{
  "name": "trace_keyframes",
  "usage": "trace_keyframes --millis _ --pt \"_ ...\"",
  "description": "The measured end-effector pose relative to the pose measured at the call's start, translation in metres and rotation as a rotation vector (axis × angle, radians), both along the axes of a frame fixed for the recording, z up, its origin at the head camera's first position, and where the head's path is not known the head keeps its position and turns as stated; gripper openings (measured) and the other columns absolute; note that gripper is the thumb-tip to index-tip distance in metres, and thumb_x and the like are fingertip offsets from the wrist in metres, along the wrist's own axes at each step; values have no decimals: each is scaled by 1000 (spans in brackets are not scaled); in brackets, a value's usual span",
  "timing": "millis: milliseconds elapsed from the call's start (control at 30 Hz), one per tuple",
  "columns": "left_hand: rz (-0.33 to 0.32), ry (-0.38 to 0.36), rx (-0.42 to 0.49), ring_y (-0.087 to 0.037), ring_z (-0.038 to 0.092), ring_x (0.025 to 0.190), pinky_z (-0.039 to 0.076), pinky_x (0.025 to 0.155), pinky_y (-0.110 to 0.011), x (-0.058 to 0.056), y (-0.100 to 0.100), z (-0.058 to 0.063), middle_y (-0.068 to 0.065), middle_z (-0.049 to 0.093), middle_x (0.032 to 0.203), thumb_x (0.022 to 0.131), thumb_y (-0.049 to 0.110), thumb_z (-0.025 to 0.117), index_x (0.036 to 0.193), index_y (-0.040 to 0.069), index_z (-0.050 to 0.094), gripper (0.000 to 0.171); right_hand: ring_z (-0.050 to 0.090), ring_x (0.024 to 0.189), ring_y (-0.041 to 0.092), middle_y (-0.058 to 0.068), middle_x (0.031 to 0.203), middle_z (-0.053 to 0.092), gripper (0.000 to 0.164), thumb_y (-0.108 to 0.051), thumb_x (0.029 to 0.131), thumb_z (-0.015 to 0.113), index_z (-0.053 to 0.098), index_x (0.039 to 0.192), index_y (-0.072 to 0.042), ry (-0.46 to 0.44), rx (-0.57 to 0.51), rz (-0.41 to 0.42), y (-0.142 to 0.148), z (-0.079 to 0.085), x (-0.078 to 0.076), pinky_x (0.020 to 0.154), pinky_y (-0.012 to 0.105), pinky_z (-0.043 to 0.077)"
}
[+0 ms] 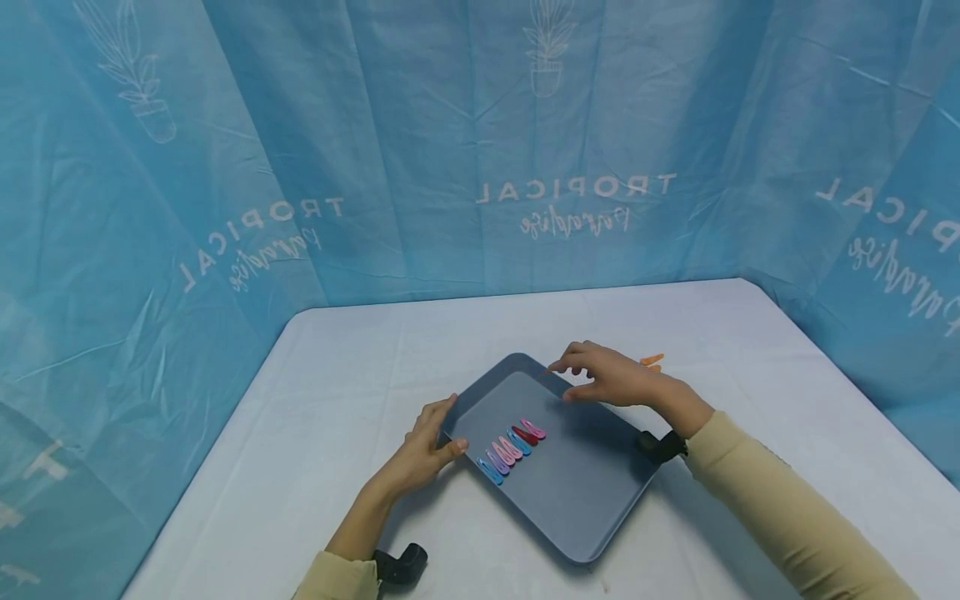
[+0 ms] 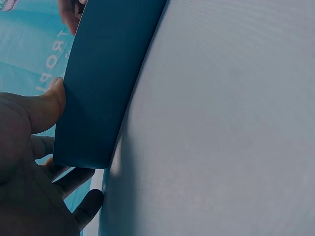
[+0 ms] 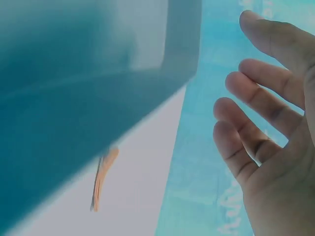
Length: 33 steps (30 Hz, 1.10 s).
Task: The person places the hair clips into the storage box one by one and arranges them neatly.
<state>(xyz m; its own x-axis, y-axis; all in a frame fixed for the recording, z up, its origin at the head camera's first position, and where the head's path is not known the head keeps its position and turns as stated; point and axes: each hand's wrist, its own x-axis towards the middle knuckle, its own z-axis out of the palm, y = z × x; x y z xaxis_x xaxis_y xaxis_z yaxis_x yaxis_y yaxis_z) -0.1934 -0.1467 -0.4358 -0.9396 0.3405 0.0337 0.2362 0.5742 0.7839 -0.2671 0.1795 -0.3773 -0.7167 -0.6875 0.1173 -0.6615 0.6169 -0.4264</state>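
A grey-blue rectangular tray (image 1: pixel 592 492) sits at an angle on the table. Several snap hair clips (image 1: pixel 512 448) in blue, purple, pink and red lie on it in a slanting row near its left side. My left hand (image 1: pixel 420 454) holds the tray's left corner, thumb at the rim and fingers around the outside; the left wrist view shows the thumb against the tray wall (image 2: pixel 103 83). Over the tray's far right edge hovers my right hand (image 1: pixel 611 375), fingers loosely bent and nothing between them. Orange hair clips (image 1: pixel 652 360) lie on the table beyond it, partly hidden by that hand.
A white cloth covers the table (image 1: pixel 345 358). Blue printed curtains (image 1: pixel 420 150) hang behind and along both sides. In the right wrist view, an orange clip (image 3: pixel 104 179) lies just outside the tray's edge.
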Motion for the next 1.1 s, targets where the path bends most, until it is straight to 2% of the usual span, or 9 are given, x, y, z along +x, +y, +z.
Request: trace_keyframes --millis 167,333,667,900,1100 --pt "-5 -2 1 -41 18 142 0 105 -73 0 0 0 -18 26 149 92 24 60 151 8 19 73 58 104 28 7 115 61 47 -25 85 70 59 128 -12 -6 -27 -64 15 3 -3 86 42 51" --pt "-5 -5 5 -41 18 142 0 105 -73 0 -1 0 -18 25 149 92 24 60 151 8 19 73 58 102 27 8 111 61 45 -24 85 70 60 127 -9 12 -19 -122 28 -1 -6 80 36 51" --pt "-6 -5 2 -41 17 142 0 105 -73 0 -1 0 -18 25 150 92 24 60 151 8 19 73 58 100 26 11 112 63 52 -30 85 70 57 129 -6 -72 -15 -224 52 -22 -9 79 35 50" --pt "-1 -9 4 -41 17 142 0 105 -72 -1 -1 -1 -17 25 150 92 24 60 151 10 19 73 59 91 14 4 103 66 51 -24 86 69 55 130 -3 -139 -6 -253 65 -32 -4 75 31 47" --pt "0 -7 1 -41 18 142 0 105 -73 0 -1 -1 -17 25 150 92 25 60 151 10 20 74 60 81 11 2 96 67 52 -20 85 69 52 131 0 -200 -6 -269 69 -38 -2 71 29 48"
